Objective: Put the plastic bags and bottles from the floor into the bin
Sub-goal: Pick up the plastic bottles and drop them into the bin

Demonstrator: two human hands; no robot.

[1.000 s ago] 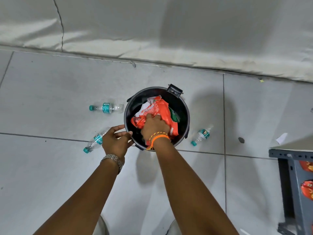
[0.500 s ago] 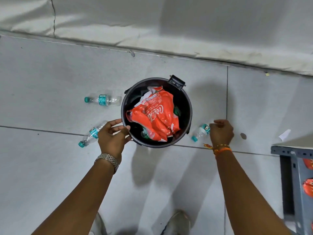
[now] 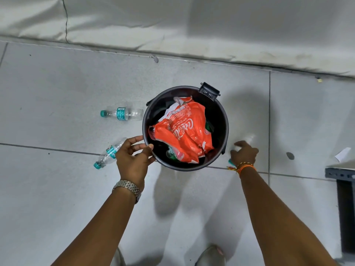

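Observation:
A black round bin [image 3: 224, 120] stands on the tiled floor, filled with a crumpled orange plastic bag [image 3: 184, 131]. My left hand [image 3: 132, 158] grips the bin's near-left rim. My right hand [image 3: 244, 153] is to the right of the bin, closed around a clear bottle [image 3: 248, 139] with a teal cap; most of that bottle is hidden by my fingers. Two more clear bottles lie left of the bin: one bottle [image 3: 123, 113] lies flat farther back, and another bottle [image 3: 107, 155] sits slanted beside my left hand.
A pale wall [image 3: 172, 25] runs along the back. A grey metal rack [image 3: 343, 189] stands at the right edge. A white paper scrap [image 3: 342, 157] and a dark spot [image 3: 290, 155] lie on the floor at the right. My shoe [image 3: 211, 255] shows at the bottom.
My right hand left the orange bag in the bin, swung out to the right and closed on the bottle beside the bin. My left hand stayed on the rim.

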